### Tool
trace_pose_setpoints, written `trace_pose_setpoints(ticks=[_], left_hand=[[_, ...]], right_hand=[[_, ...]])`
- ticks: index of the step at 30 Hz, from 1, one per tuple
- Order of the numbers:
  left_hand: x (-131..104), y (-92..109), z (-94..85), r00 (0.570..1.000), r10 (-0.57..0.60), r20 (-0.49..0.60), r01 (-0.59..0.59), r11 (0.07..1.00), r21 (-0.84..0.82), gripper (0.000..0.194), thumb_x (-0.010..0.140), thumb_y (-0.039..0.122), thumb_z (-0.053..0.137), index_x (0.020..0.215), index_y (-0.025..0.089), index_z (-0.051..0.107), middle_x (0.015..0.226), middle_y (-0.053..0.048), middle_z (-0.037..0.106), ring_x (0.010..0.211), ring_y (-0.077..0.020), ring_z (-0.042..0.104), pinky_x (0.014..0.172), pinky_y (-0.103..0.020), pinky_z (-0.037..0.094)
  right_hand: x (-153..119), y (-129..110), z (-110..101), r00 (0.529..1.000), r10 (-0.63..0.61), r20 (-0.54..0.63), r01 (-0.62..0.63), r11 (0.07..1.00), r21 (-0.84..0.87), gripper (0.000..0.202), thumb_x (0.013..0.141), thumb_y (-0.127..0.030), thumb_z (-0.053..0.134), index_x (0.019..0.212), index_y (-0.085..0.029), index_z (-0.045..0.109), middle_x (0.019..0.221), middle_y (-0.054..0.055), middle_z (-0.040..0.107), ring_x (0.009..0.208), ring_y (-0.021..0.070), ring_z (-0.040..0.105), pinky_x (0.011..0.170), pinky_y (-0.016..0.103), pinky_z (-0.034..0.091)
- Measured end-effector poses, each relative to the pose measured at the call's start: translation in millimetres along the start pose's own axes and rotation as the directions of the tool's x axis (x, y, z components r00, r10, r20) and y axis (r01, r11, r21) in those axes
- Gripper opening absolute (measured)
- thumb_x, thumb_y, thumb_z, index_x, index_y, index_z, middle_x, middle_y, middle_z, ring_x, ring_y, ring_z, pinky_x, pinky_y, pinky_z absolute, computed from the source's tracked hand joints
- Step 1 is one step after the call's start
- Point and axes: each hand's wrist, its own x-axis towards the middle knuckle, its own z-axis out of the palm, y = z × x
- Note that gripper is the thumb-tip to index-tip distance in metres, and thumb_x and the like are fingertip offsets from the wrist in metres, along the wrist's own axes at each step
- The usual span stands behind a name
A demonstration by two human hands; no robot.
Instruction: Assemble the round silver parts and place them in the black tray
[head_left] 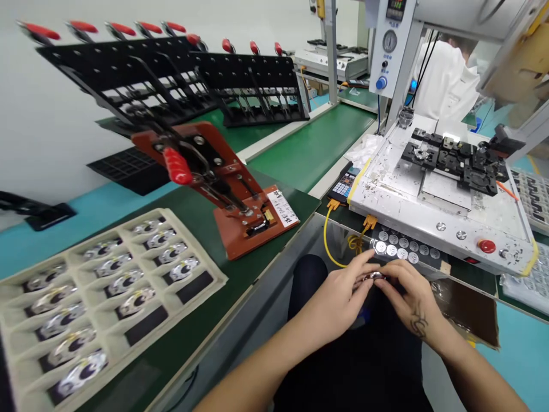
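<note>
My left hand (338, 293) and my right hand (410, 290) meet above my lap. Between their fingertips is a small shiny metal part (377, 276), mostly covered by the fingers. Both hands are closed on it in a pinch. Just beyond them, at the bench edge, lies a dark sheet with rows of round silver stickers (402, 252). To the left, a beige tray (218, 279) carries several silver, case-like metal pieces (137, 300) in its pockets. Between tray and hands stands a reddish-brown clamp fixture (240, 243) with a red handle (176, 166).
A white machine (412, 197) with black fixtures and a red stop button (486, 246) stands at right. Near it are a calculator-like keypad (344, 186) and a yellow cable (326, 240). Black racks (253, 71) line the green belt (313, 146). A person in white (446, 83) sits behind.
</note>
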Motion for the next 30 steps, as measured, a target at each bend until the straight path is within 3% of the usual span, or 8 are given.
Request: trace_pose_setpoints(ticks=[3,6,8,15,22,24,26,30], left_hand=[[3,5,-1.1,0.993,-0.048,-0.106,0.026,0.979,-0.200,0.050,0.098,0.034,0.072,0.144,0.022,0.058,0.138,-0.013,0.074,0.119,-0.0261,0.077,0.102,-0.038,0.064],[4,6,4.1,0.985,-0.084,-0.149,0.038,0.957,-0.289,0.029,0.095,0.037,0.075,0.117,0.018,0.068,0.103,-0.008,0.081,0.091,-0.0225,0.080,0.085,-0.034,0.067],[2,7,6.4,0.981,-0.079,-0.175,0.028,0.962,-0.273,0.022,0.098,0.038,0.071,0.106,0.017,0.069,0.090,-0.006,0.079,0.080,-0.0204,0.078,0.079,-0.033,0.066],[-6,15,1.2,0.983,-0.053,-0.176,0.016,0.979,-0.203,0.021,0.100,0.039,0.067,0.102,0.018,0.069,0.085,-0.003,0.074,0.074,-0.0174,0.073,0.071,-0.029,0.061],[-9,18,-1.2,0.984,-0.023,-0.176,-0.009,0.984,-0.175,0.020,0.102,0.038,0.065,0.099,0.018,0.067,0.080,-0.003,0.072,0.072,-0.0163,0.070,0.069,-0.028,0.058],[-9,19,-3.6,0.983,-0.021,-0.184,-0.009,0.987,-0.159,0.021,0.102,0.038,0.065,0.097,0.018,0.067,0.078,-0.002,0.071,0.071,-0.0160,0.069,0.069,-0.028,0.057],[-7,18,-6.3,0.980,-0.028,-0.199,-0.001,0.990,-0.142,0.020,0.102,0.037,0.065,0.096,0.018,0.066,0.078,-0.002,0.069,0.070,-0.0157,0.068,0.069,-0.028,0.056],[-7,19,-13.2,0.975,-0.040,-0.218,0.013,0.992,-0.123,0.017,0.101,0.035,0.063,0.097,0.018,0.065,0.077,-0.001,0.067,0.066,-0.0142,0.065,0.066,-0.027,0.054]], right_hand=[[9,0,7,0.970,0.240,-0.042,-0.214,0.922,0.323,0.026,0.100,-0.047,0.073,0.096,-0.023,0.067,0.079,0.000,0.063,0.067,0.0153,0.058,0.061,0.028,0.048],[16,-1,14,0.938,0.347,0.017,-0.303,0.795,0.525,0.035,0.096,-0.054,0.077,0.095,-0.021,0.066,0.074,-0.001,0.060,0.061,0.0118,0.053,0.055,0.024,0.043],[17,-5,17,0.938,0.344,0.029,-0.305,0.787,0.536,0.037,0.094,-0.056,0.079,0.096,-0.020,0.067,0.076,-0.001,0.061,0.061,0.0111,0.054,0.056,0.023,0.044],[17,-22,14,0.953,0.298,0.048,-0.285,0.837,0.466,0.037,0.095,-0.057,0.076,0.100,-0.020,0.071,0.077,0.000,0.065,0.064,0.0131,0.058,0.061,0.026,0.053],[18,-24,15,0.957,0.283,0.063,-0.280,0.844,0.458,0.034,0.097,-0.053,0.075,0.093,-0.020,0.068,0.078,0.000,0.064,0.063,0.0119,0.055,0.058,0.024,0.048],[20,-23,14,0.964,0.258,0.072,-0.263,0.866,0.425,0.031,0.099,-0.051,0.074,0.096,-0.021,0.068,0.079,0.000,0.064,0.065,0.0126,0.057,0.060,0.025,0.049],[23,-21,10,0.980,0.180,0.085,-0.198,0.913,0.358,0.030,0.099,-0.046,0.075,0.116,-0.023,0.068,0.085,0.000,0.065,0.069,0.0141,0.060,0.063,0.026,0.053],[37,-19,1,0.967,-0.169,0.189,0.156,0.984,0.084,0.047,0.100,-0.032,0.072,0.145,-0.028,0.059,0.098,0.003,0.067,0.077,0.0166,0.064,0.072,0.031,0.057]])
